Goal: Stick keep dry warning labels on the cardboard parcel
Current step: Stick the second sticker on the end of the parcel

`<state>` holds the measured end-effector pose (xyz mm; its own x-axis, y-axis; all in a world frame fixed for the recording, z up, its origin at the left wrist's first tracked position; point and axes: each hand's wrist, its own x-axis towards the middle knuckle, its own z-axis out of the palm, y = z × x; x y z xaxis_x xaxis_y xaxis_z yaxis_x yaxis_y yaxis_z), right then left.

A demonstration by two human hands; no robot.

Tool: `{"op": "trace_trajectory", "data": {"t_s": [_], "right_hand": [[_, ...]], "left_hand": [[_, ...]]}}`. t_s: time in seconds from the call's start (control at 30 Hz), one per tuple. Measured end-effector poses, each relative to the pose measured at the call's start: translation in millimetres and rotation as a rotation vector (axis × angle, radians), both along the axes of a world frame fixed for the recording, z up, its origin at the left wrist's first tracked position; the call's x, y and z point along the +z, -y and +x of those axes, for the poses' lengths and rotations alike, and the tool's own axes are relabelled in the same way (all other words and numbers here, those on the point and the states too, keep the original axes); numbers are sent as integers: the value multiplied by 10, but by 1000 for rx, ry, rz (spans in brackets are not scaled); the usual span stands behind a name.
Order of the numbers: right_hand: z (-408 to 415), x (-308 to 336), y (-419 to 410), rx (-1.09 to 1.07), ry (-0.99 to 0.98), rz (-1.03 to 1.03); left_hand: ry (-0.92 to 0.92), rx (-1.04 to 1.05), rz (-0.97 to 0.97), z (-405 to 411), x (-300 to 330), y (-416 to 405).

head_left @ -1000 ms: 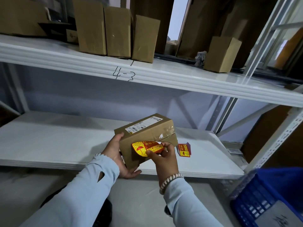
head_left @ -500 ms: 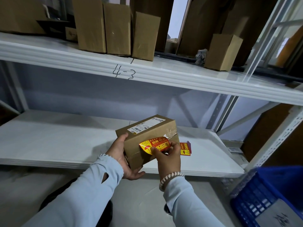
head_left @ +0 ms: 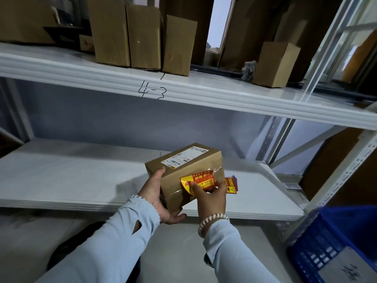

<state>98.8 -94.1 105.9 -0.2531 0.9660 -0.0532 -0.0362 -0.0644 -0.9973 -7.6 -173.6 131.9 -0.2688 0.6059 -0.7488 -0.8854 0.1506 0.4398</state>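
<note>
Pressing the red-and-yellow keep dry label (head_left: 196, 181) onto the near side of the cardboard parcel (head_left: 184, 172), the right hand (head_left: 211, 198) now has its thumb on the label's left end, where half a second ago the label curled loose between its fingers. More of the label lies flat, though its upper right corner still lifts off. The left hand (head_left: 158, 198) stays clasped around the parcel's left end and underside, holding it above the front edge of the lower shelf (head_left: 71, 178). Spare labels (head_left: 231, 183) lie on the shelf just behind the right hand.
</note>
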Motion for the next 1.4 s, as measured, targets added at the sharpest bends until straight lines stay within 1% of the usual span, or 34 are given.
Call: {"op": "trace_trajectory", "data": {"t_s": [0.3, 0.5, 0.63, 0.9, 0.97, 1.1, 1.17, 1.27, 1.33, 1.4], "right_hand": [[20, 62, -3, 6, 57, 9], [27, 42, -12, 52, 102, 27], [27, 10, -4, 95, 100, 104], [25, -70, -53, 53, 153, 239], [36, -96, -85, 53, 188, 216], [55, -126, -115, 87, 349, 176], [69, -124, -117, 107, 380, 184], [65, -116, -117, 109, 366, 172], [28, -94, -71, 108, 302, 92], [-29, -71, -21, 111, 188, -38]], "left_hand": [[-52, 28, 17, 25, 15, -18], [-70, 52, 7, 40, 3, -26], [-61, 50, 11, 36, -19, -40], [-30, 16, 31, -12, -9, -8], [-18, 7, 31, -29, -3, 7], [23, 23, 64, -63, 12, 36], [29, 41, 74, -75, 28, 46], [31, 67, 89, -84, 35, 47], [41, 78, 96, -82, 32, 37], [52, 65, 113, -69, 23, 27]]}}
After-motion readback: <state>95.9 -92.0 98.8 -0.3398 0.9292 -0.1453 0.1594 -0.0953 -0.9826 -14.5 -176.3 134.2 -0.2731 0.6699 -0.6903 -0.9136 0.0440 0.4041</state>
